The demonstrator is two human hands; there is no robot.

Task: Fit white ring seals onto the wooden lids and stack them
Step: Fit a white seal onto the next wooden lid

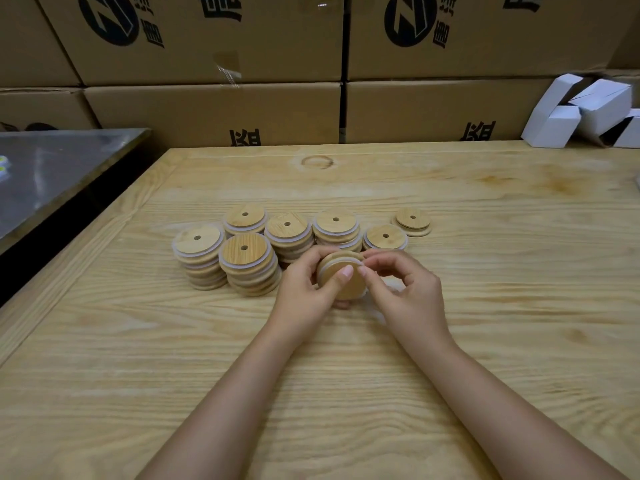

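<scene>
Bkgd: big brown cardboard cartons (pixel 207 109) w/ black print, stacked in rows right behind the table. The pale, grainy wooden table (pixel 485 341) fills most of the view, w/ a dark ring-shaped knot near its far edge. A grey metal worktop (pixel 52 168) sits beside it on the left. Small white card boxes (pixel 585 109) are piled at the far-right corner.

Mid-table: six stacks of sealed round wooden lids (pixel 249 268) in a loose cluster. Each top lid has a centre hole and white rims show btwn layers. The stacks are taller at the left, lower to the right. Just right of them, apart, a plain stepped wooden lid (pixel 412 221) lies alone.

Both bare forearms come in from the bottom edge and meet just in front of the stacks.

L hand (pixel 304 289) grips a round pale-wood lid (pixel 343 285), thumb across its near face, fingers curled behind. The lid is tilted up on edge, facing the camera, btwn the two hands and off the table.

R hand (pixel 408 289) has thumb + forefinger tips pinched together at the lid's upper-right rim, other fingers loosely curled.

A thin white ring seal (pixel 325 268) shows as a band round the lid's upper-left rim. The R pinch looks to be on that ring, tho blur there leaves it unsure.
</scene>
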